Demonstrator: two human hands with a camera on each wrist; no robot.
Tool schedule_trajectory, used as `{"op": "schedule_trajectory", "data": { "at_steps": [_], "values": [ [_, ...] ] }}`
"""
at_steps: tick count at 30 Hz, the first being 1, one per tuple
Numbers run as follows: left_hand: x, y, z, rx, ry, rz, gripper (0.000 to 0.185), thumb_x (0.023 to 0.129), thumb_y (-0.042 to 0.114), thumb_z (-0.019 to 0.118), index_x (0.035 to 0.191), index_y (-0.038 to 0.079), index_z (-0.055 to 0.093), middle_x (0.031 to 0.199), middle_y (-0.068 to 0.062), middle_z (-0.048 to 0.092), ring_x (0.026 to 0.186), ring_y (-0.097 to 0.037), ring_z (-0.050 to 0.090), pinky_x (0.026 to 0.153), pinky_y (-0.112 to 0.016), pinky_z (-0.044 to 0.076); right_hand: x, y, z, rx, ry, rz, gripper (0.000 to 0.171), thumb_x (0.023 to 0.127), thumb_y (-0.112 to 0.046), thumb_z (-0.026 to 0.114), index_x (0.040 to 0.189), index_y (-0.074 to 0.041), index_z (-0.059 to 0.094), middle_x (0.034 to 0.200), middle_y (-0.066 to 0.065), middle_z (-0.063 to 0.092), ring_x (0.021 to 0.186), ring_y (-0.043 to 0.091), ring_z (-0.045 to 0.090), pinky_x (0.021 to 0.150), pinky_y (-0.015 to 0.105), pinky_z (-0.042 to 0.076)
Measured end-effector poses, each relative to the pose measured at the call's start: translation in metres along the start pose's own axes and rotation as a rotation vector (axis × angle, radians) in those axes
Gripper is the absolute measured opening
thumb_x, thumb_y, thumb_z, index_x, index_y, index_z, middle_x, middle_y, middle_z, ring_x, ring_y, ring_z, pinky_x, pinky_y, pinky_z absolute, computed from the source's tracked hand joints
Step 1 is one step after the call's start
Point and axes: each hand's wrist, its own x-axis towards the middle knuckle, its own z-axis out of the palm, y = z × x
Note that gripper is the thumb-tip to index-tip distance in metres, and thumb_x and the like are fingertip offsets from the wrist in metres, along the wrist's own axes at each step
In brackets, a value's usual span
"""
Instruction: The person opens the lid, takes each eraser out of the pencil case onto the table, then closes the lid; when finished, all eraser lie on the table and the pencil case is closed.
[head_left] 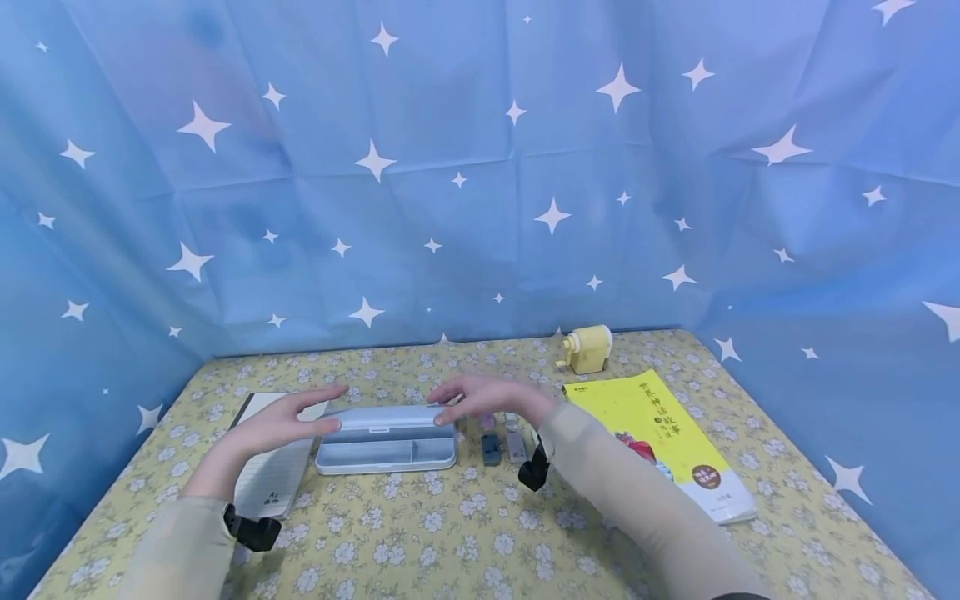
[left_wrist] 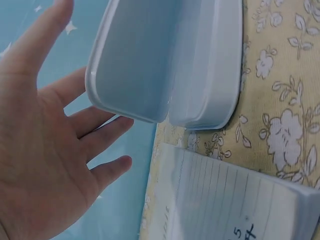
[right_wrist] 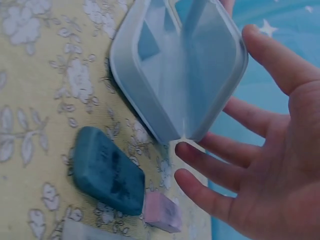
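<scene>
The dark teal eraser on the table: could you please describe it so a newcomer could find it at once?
Start at the open pale blue pencil case in the middle of the flowered table. Just right of it lie a few small items; the dark teal eraser is nearest the case, the darkest block beside a pink one.

Both arms reach forward in pale sleeves, forearms angled inward toward each other. The left hand [head_left: 288, 419] is held out with fingers straight and spread, palm turned toward the right. The right hand [head_left: 480, 397] mirrors it, fingers straight and slightly parted, palm facing left. A dark strap sits at each wrist.
</scene>
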Motion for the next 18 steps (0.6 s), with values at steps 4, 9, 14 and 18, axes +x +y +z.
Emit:
{"op": "schedule_trajectory", "data": {
  "at_steps": [4,9,14,18],
  "values": [
    [0.002,0.004,0.000,0.019,-0.055,-0.013,0.071,0.089,0.038,0.070,0.149,0.014,0.041,0.152,-0.021,0.032,0.138,-0.048,0.023,0.099,-0.067,0.027,0.000,-0.001,0.005,-0.068,0.020,-0.015,0.065,0.090,-0.039,0.068,0.146,-0.015,0.045,0.146,0.004,0.043,0.121,0.031,0.050,0.077,0.047,0.049],
    [0.004,0.005,0.002,0.058,-0.110,0.013,0.073,0.086,0.036,0.073,0.147,0.009,0.043,0.150,-0.025,0.033,0.137,-0.049,0.025,0.099,-0.066,0.029,0.000,-0.001,0.012,-0.143,0.038,-0.040,0.065,0.090,-0.037,0.070,0.146,-0.015,0.045,0.147,0.003,0.043,0.126,0.027,0.047,0.086,0.041,0.048],
    [0.006,0.002,0.006,0.076,-0.126,0.017,0.075,0.086,0.037,0.074,0.146,0.005,0.043,0.150,-0.026,0.032,0.136,-0.049,0.025,0.099,-0.066,0.030,-0.001,0.000,0.017,-0.226,0.063,-0.075,0.062,0.089,-0.037,0.070,0.144,-0.018,0.048,0.147,0.002,0.043,0.124,0.024,0.049,0.097,0.034,0.042],
    [0.007,0.001,0.008,0.077,-0.130,0.030,0.075,0.086,0.037,0.073,0.145,0.002,0.043,0.149,-0.027,0.033,0.135,-0.050,0.027,0.099,-0.065,0.031,-0.002,0.000,0.021,-0.272,0.090,-0.080,0.062,0.087,-0.039,0.072,0.142,-0.018,0.050,0.144,0.003,0.045,0.119,0.021,0.052,0.094,0.034,0.043]
  ]
}}
